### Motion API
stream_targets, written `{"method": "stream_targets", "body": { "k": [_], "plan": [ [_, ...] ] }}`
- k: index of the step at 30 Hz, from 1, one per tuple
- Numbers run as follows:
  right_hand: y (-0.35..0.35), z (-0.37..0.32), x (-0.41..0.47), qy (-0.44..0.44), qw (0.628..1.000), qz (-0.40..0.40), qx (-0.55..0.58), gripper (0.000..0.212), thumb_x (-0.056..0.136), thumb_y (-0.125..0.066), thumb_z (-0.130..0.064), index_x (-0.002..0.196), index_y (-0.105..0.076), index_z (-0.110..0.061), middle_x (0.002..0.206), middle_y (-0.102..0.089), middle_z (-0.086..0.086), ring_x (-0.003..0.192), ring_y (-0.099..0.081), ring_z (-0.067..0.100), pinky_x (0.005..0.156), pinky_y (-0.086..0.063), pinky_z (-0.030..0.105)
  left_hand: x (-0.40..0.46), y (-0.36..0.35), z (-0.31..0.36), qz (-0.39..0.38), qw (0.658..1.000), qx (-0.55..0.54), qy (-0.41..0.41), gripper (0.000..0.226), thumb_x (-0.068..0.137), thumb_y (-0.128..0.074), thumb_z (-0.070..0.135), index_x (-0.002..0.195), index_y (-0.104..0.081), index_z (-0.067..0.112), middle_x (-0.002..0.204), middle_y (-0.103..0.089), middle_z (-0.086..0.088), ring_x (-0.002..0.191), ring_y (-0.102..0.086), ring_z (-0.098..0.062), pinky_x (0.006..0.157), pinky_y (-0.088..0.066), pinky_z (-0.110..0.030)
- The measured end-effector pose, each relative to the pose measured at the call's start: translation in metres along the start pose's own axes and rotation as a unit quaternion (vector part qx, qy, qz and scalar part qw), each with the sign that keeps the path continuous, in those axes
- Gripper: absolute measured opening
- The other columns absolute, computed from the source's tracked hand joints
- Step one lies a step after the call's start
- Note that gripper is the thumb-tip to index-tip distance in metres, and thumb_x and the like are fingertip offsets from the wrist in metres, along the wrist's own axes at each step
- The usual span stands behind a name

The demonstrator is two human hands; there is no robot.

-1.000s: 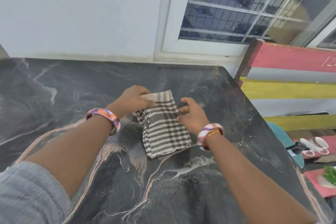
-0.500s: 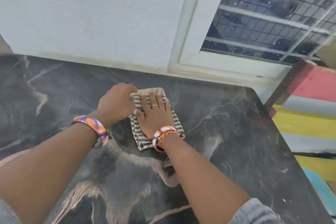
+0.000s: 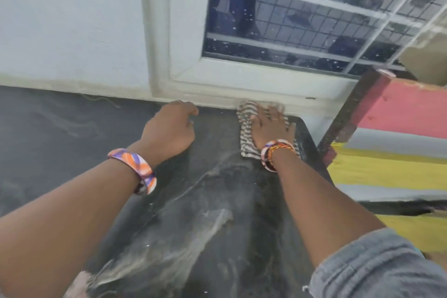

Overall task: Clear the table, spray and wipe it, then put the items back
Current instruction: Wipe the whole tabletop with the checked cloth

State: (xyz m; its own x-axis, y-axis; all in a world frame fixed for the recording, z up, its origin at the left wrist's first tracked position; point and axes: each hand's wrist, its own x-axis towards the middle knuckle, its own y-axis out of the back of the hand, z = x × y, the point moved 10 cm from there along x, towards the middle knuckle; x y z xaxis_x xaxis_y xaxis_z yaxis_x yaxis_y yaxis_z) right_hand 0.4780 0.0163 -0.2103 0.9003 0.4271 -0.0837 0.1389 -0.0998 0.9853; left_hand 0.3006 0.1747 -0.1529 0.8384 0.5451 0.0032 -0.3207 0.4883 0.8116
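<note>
Striped cloth (image 3: 244,128) at 1 o'clock on counter (image 3: 217,201), far corner by window frame. Right hand (image 3: 268,128) flat, fingers spread, pressing it. Left hand (image 3: 171,128) loosely curled, empty, w/ knuckles on counter.

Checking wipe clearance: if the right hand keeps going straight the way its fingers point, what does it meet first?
Likely the white window frame at the table's back edge. The right hand lies flat on the striped cloth, fingertips almost there; exact gap unclear.
</note>
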Motion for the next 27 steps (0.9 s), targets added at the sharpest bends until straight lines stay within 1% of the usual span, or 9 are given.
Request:
{"method": "stream_targets", "body": {
  "k": [4, 8, 13, 16, 19, 21, 24, 25, 27],
  "plan": [
    [0.008, 0.063, 0.007, -0.088, 0.996, -0.007, 0.031, 0.052, 0.099, -0.013, -0.044, 0.149, -0.004, -0.035, 0.16, 0.006, -0.005, 0.147, 0.011, 0.017, 0.113, -0.003, 0.058, 0.005, -0.026, 0.04, -0.027, 0.999, 0.001, -0.031, 0.037, 0.088, -0.039, 0.007, 0.121, -0.055, 0.016, 0.126, -0.055, -0.008, 0.119, -0.05, -0.027, 0.101, -0.043, -0.041],
    [0.009, 0.082, 0.003, -0.141, 0.988, -0.002, 0.057, 0.052, 0.1, -0.014, -0.044, 0.15, -0.004, -0.033, 0.16, 0.004, -0.003, 0.147, 0.003, 0.022, 0.113, -0.009, 0.057, -0.001, -0.04, 0.051, -0.047, 0.998, -0.008, -0.027, 0.038, 0.087, -0.039, 0.005, 0.117, -0.057, 0.018, 0.122, -0.059, -0.006, 0.115, -0.055, -0.025, 0.101, -0.045, -0.04],
    [0.012, 0.109, -0.029, -0.266, 0.961, 0.026, 0.075, 0.058, 0.098, -0.016, -0.048, 0.15, -0.012, -0.024, 0.155, -0.021, 0.014, 0.141, -0.022, 0.034, 0.111, -0.018, 0.05, -0.015, -0.039, 0.051, -0.059, 0.997, -0.006, -0.04, 0.039, 0.086, -0.038, 0.003, 0.117, -0.058, 0.017, 0.125, -0.056, -0.007, 0.113, -0.056, -0.027, 0.099, -0.046, -0.042],
    [0.009, 0.123, -0.059, -0.304, 0.947, 0.04, 0.093, 0.058, 0.097, -0.017, -0.049, 0.146, -0.023, -0.019, 0.15, -0.033, 0.016, 0.136, -0.032, 0.035, 0.107, -0.024, 0.049, -0.028, -0.044, 0.046, -0.08, 0.996, -0.008, -0.043, 0.037, 0.087, -0.039, 0.004, 0.116, -0.059, 0.016, 0.127, -0.056, -0.008, 0.114, -0.057, -0.027, 0.099, -0.047, -0.043],
    [0.014, 0.145, -0.102, -0.343, 0.933, 0.061, 0.09, 0.059, 0.097, -0.019, -0.048, 0.145, -0.026, -0.015, 0.138, -0.049, 0.017, 0.124, -0.047, 0.036, 0.104, -0.028, 0.047, -0.043, -0.041, 0.046, -0.096, 0.994, -0.015, -0.053, 0.036, 0.086, -0.041, 0.003, 0.114, -0.06, 0.015, 0.125, -0.058, -0.009, 0.111, -0.059, -0.028, 0.098, -0.048, -0.044],
    [0.016, 0.159, -0.137, -0.378, 0.921, 0.057, 0.075, 0.059, 0.097, -0.016, -0.047, 0.138, -0.038, -0.009, 0.132, -0.054, 0.019, 0.122, -0.05, 0.036, 0.103, -0.03, 0.045, -0.055, -0.033, 0.045, -0.102, 0.993, -0.018, -0.059, 0.036, 0.086, -0.041, 0.003, 0.114, -0.061, 0.014, 0.125, -0.057, -0.008, 0.11, -0.059, -0.028, 0.097, -0.048, -0.044],
    [0.013, 0.163, -0.177, -0.401, 0.914, 0.057, 0.033, 0.059, 0.098, -0.014, -0.044, 0.136, -0.039, -0.007, 0.136, -0.05, 0.02, 0.127, -0.045, 0.035, 0.104, -0.03, 0.045, -0.068, -0.017, 0.031, -0.1, 0.993, -0.016, -0.06, 0.036, 0.086, -0.04, 0.003, 0.113, -0.061, 0.014, 0.125, -0.057, -0.009, 0.113, -0.057, -0.029, 0.098, -0.047, -0.045],
    [0.012, 0.159, -0.183, -0.394, 0.917, 0.058, 0.019, 0.058, 0.098, -0.013, -0.043, 0.139, -0.035, -0.008, 0.142, -0.044, 0.019, 0.133, -0.037, 0.035, 0.107, -0.026, 0.047, -0.07, -0.011, 0.022, -0.095, 0.994, -0.011, -0.057, 0.036, 0.086, -0.04, 0.003, 0.113, -0.061, 0.014, 0.124, -0.057, -0.009, 0.114, -0.056, -0.029, 0.098, -0.047, -0.045],
    [0.009, 0.146, -0.186, -0.374, 0.926, 0.046, 0.0, 0.058, 0.098, -0.013, -0.042, 0.147, -0.021, -0.012, 0.154, -0.024, 0.016, 0.144, -0.01, 0.035, 0.115, -0.01, 0.05, -0.073, 0.005, 0.001, -0.079, 0.996, 0.003, -0.048, 0.036, 0.086, -0.041, 0.003, 0.113, -0.062, 0.013, 0.124, -0.058, -0.01, 0.113, -0.056, -0.029, 0.098, -0.047, -0.044]
  ]
}}
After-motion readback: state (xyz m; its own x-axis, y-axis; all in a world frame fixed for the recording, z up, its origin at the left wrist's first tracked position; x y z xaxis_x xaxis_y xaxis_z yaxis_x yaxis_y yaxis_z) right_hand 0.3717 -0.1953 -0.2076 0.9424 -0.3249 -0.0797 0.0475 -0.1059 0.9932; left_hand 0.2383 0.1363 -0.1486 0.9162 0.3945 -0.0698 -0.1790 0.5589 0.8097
